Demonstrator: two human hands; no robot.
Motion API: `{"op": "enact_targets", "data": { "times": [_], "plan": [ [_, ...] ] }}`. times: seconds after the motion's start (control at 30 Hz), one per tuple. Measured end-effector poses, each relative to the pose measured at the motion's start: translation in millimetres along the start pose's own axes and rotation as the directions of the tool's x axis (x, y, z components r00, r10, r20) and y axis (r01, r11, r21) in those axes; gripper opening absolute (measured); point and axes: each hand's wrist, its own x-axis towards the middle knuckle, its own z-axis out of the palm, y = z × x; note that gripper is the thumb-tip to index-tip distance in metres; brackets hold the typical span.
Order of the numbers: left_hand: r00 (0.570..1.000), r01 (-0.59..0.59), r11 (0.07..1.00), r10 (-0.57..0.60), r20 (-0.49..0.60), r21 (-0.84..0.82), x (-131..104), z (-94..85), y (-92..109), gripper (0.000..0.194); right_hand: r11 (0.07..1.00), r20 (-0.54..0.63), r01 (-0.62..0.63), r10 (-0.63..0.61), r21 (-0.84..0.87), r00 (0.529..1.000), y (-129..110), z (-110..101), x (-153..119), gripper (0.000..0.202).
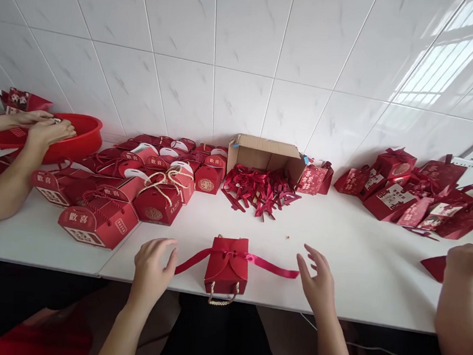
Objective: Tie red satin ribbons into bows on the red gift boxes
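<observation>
At the table's front edge stands a small red gift box (227, 273) with folded top flaps and twisted rope handles. A red ribbon (272, 266) runs through the holes in its top, and its two tails stretch out left and right. My left hand (151, 269) is at the left tail's end, thumb and fingers apart; whether it touches the ribbon I cannot tell. Just beyond the right tail's end, my right hand (318, 277) is spread and holds nothing.
Left of centre stand many red gift boxes (104, 218). An overturned cardboard box (264, 147) spills ribbons (256, 187). Finished-looking boxes (392, 199) pile up at right. Another person's hands (52, 128) work over a red basin (94, 126); another hand (467, 261) is far right.
</observation>
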Motion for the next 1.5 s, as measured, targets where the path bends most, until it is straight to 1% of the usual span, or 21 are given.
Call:
{"op": "enact_targets", "data": {
  "times": [0.03,0.1,0.13,0.2,0.27,0.33,0.43,0.5,0.53,0.6,0.7,0.8,0.9,1.0,1.07,1.13,1.23,1.3,1.37,1.43,1.5],
  "plan": [
    [0.998,0.067,0.991,-0.065,0.017,-0.118,2.4,0.0,10.3,0.016,0.999,-0.015,0.026,-0.026,0.035,1.000,-11.5,4.4,1.9,0.042],
    [0.970,0.239,0.902,-0.203,0.136,-0.359,6.6,0.9,29.9,0.023,0.989,0.054,0.066,-0.074,0.132,0.996,-34.5,14.6,5.0,0.036],
    [0.949,0.307,0.838,-0.233,0.214,-0.450,7.9,2.1,38.6,0.027,0.982,0.130,0.064,-0.087,0.175,0.988,-44.6,20.4,5.6,0.034],
    [0.923,0.366,0.748,-0.215,0.320,-0.553,8.6,6.4,53.9,0.030,0.973,0.309,0.020,-0.092,0.230,0.946,-59.9,32.8,4.4,0.036],
    [0.910,0.375,0.734,-0.174,0.376,-0.566,7.5,11.4,66.2,0.032,0.966,0.456,-0.058,-0.067,0.254,0.887,-68.1,44.6,0.9,0.039],
    [0.886,0.405,0.740,-0.173,0.430,-0.538,5.5,15.8,75.1,0.034,0.942,0.559,-0.177,-0.012,0.284,0.829,-70.4,53.8,-3.2,0.040],
    [0.855,0.468,0.710,-0.212,0.473,-0.527,3.5,19.5,81.8,0.036,0.889,0.652,-0.335,0.055,0.313,0.756,-69.1,60.5,-8.5,0.044],
    [0.848,0.491,0.690,-0.240,0.473,-0.531,3.6,20.7,82.8,0.036,0.864,0.685,-0.391,0.075,0.318,0.725,-68.1,61.3,-10.7,0.045],
    [0.839,0.507,0.684,-0.253,0.482,-0.524,3.9,21.2,82.7,0.034,0.857,0.691,-0.406,0.083,0.318,0.718,-67.8,61.2,-11.2,0.045],
    [0.799,0.559,0.663,-0.272,0.536,-0.497,5.0,21.8,81.9,0.031,0.853,0.694,-0.420,0.100,0.309,0.713,-67.2,60.2,-10.9,0.046],
    [0.735,0.632,0.620,-0.289,0.613,-0.466,6.6,21.4,79.6,0.044,0.894,0.673,-0.377,0.125,0.242,0.729,-65.4,57.5,-7.6,0.049],
    [0.722,0.636,0.635,-0.290,0.628,-0.439,8.3,19.0,76.6,0.047,0.926,0.642,-0.332,0.146,0.178,0.753,-63.3,52.6,-2.9,0.051],
    [0.726,0.617,0.668,-0.278,0.629,-0.416,9.5,17.0,72.8,0.048,0.931,0.642,-0.317,0.132,0.181,0.755,-62.8,44.7,1.2,0.049],
    [0.740,0.599,0.686,-0.278,0.613,-0.412,8.5,16.8,68.9,0.049,0.900,0.717,-0.373,0.105,0.227,0.689,-62.8,34.0,4.7,0.046],
    [0.756,0.577,0.706,-0.272,0.595,-0.411,6.6,16.9,67.1,0.046,0.845,0.760,-0.446,0.074,0.296,0.645,-62.6,27.0,6.6,0.044],
    [0.786,0.544,0.732,-0.275,0.553,-0.410,4.5,16.1,67.4,0.037,0.764,0.775,-0.516,0.033,0.387,0.631,-63.3,22.2,7.8,0.040],
    [0.873,0.440,0.806,-0.281,0.399,-0.395,2.9,11.9,74.7,0.032,0.678,0.759,-0.538,-0.044,0.500,0.650,-69.6,20.1,8.7,0.032],
    [0.925,0.319,0.871,-0.200,0.324,-0.373,3.7,8.3,84.8,0.036,0.687,0.747,-0.497,-0.103,0.531,0.657,-78.0,20.9,9.5,0.027],
    [0.949,0.160,0.922,-0.046,0.311,-0.353,5.5,6.7,97.5,0.041,0.706,0.749,-0.456,-0.161,0.543,0.643,-88.3,21.6,10.6,0.026],
    [0.955,0.016,0.944,0.083,0.284,-0.329,7.5,9.0,109.5,0.044,0.712,0.762,-0.438,-0.211,0.549,0.612,-98.0,21.3,11.6,0.027],
    [0.973,-0.038,0.952,0.104,0.206,-0.303,9.0,14.7,117.5,0.044,0.717,0.782,-0.431,-0.256,0.548,0.569,-104.2,20.0,12.4,0.027]
  ]
}}
